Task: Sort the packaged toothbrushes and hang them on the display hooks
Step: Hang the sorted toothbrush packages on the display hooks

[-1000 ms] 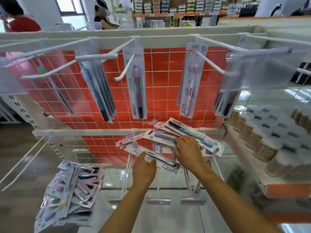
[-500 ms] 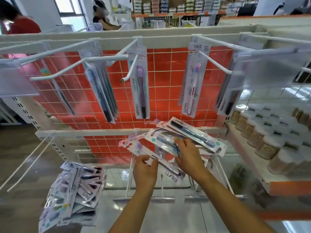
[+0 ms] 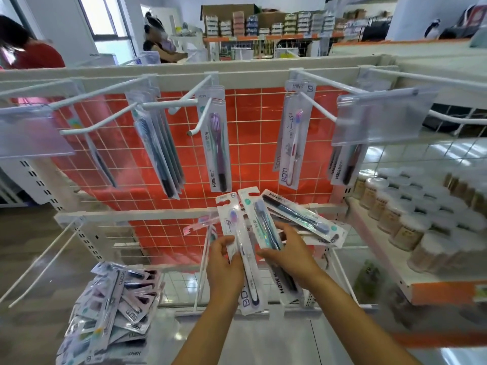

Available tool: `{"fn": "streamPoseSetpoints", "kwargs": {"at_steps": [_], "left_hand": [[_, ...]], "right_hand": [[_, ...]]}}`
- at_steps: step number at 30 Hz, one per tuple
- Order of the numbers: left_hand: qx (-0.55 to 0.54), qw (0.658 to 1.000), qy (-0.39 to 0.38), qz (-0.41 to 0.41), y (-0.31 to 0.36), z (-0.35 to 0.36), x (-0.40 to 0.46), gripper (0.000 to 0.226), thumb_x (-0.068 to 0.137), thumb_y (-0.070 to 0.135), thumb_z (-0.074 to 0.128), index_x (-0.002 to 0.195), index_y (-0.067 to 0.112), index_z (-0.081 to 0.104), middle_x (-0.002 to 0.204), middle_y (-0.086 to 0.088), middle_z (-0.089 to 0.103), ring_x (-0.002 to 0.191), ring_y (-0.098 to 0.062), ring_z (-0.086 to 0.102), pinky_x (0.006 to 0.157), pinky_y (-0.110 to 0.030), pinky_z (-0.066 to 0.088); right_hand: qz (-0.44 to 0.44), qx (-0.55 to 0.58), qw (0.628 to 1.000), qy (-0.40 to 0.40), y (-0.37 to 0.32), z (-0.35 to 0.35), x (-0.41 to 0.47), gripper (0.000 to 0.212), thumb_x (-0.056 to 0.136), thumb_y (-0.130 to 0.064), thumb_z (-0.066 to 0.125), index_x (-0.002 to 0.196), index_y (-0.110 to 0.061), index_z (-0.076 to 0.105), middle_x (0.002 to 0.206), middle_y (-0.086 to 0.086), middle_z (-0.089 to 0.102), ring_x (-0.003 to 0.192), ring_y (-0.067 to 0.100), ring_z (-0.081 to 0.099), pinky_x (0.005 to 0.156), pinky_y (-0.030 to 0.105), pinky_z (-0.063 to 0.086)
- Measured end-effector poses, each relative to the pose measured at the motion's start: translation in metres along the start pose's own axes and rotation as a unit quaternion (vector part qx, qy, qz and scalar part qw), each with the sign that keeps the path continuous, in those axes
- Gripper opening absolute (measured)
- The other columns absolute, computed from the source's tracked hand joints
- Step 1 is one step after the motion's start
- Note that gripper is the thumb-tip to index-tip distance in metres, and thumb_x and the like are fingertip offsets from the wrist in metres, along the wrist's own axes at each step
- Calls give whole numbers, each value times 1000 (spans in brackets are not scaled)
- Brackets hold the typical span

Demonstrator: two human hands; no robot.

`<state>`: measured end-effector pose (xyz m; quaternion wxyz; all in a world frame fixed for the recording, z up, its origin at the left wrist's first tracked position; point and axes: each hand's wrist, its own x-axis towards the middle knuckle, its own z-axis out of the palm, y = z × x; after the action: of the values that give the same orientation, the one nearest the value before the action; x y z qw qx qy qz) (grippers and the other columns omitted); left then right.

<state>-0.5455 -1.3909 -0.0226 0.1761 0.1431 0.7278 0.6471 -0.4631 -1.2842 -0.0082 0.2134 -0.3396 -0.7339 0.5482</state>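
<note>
Both hands grip packs: left hand (image 3: 224,270) fingers curled round a BDM pack (image 3: 241,248), right hand (image 3: 288,255) pinching a Hane pack (image 3: 263,227).

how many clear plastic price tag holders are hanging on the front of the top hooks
2. One clear plastic tag holder hangs at the far left of the top row; the other clear plastic tag holder hangs at the right. More may sit beyond the frame.

**Brand print I can read on the packs**

I read "Hane" plus further characters up the side of the purple toothbrush pack (image 3: 216,143) hanging mid-rack, with a small code at its top too blurred to trust. "BDM" stands on the pink-and-white hanging pack (image 3: 291,143). "Hane" shows again on the far-right hanging pack (image 3: 340,168) and on the fanned dark-brush pack (image 3: 303,218). "BDM" marks packs in the heap (image 3: 110,309) at lower left.
</note>
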Motion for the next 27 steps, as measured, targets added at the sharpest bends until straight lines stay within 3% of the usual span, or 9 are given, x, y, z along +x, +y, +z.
{"fn": "streamPoseSetpoints", "kwargs": {"at_steps": [3,5,7,11,14,21,27], "left_hand": [[6,1000,-5,10,1,0,-2,25,91,4,55,103,25,61,103,12,62,91,-3,59,66,-19,47],[6,1000,-6,14,2,0,-4,25,93,5,52,99,26,63,103,12,63,95,-7,60,74,-24,50],[-3,1000,-10,16,5,2,-5,21,95,11,52,97,29,63,102,10,65,97,-11,61,83,-32,53],[-16,999,-22,20,12,7,-7,8,91,25,61,96,31,62,101,8,66,96,-14,63,85,-38,55],[-24,999,-29,36,16,11,-9,15,87,19,67,98,27,61,101,8,65,94,-12,63,84,-37,55],[-26,998,-38,47,22,16,-11,25,84,11,70,95,30,58,102,9,65,96,-16,64,87,-42,55],[-16,998,-13,65,23,6,-9,31,80,11,74,95,32,56,106,7,63,102,-13,61,88,-34,52]], "right_hand": [[1,70,997,10,2,4,-3,40,82,-15,72,115,-29,52,99,-1,62,94,20,63,81,36,56],[-3,101,995,14,3,6,-5,29,87,-14,66,108,-31,55,103,4,66,96,22,65,85,42,55],[1,116,993,16,2,6,-8,28,88,-11,64,110,-27,55,103,6,68,94,19,67,83,39,57],[4,158,987,22,-3,3,-12,29,89,-5,61,112,-21,56,97,4,70,88,16,69,71,26,56],[5,174,985,14,-8,-1,-16,30,90,0,58,112,-21,58,98,2,70,88,13,69,68,21,55],[-3,172,985,16,-9,-7,-21,44,87,11,52,118,-20,59,103,2,70,94,15,67,75,25,56],[-18,174,985,-5,-13,-3,-21,42,87,11,54,102,-28,60,102,2,69,99,16,65,81,27,56]]}}
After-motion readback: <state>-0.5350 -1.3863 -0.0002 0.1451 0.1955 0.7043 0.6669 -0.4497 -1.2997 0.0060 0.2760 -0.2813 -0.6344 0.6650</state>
